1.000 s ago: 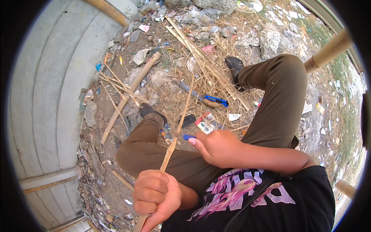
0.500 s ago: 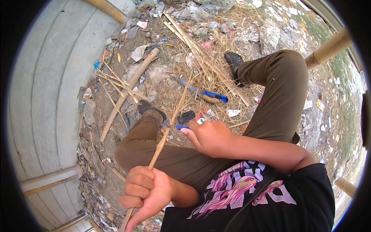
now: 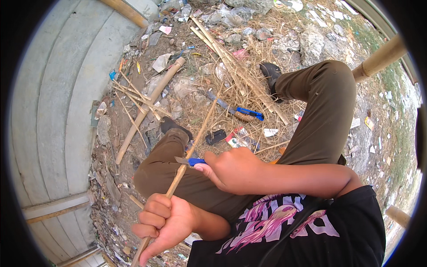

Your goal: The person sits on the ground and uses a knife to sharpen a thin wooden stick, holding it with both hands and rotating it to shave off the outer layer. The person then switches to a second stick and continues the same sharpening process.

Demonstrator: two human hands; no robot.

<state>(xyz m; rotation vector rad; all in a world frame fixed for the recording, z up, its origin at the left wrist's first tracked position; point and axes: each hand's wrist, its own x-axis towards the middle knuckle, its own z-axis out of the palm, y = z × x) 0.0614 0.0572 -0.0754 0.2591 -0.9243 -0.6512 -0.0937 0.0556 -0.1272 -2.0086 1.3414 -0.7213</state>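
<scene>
In my left hand a long, thin bamboo strip is gripped near its lower end, fingers wrapped round it. The strip slants up and away over my left leg. My right hand is closed on a blue-handled cutter knife. Its short blade lies across the strip, a little beyond my left fist. The strip's far tip reaches toward a knife with a brown handle on the ground, beside another blue cutter.
Bamboo slats lie on dry straw ahead. A bamboo pole and thin sticks lie at the left, near a grey panel wall. A black object rests by my left foot. Litter and rocks cover the ground.
My right hand has drawn the cutter knife down along the strip toward me, closer to my left fist. My left hand has shifted slightly down and left, still holding the strip.
</scene>
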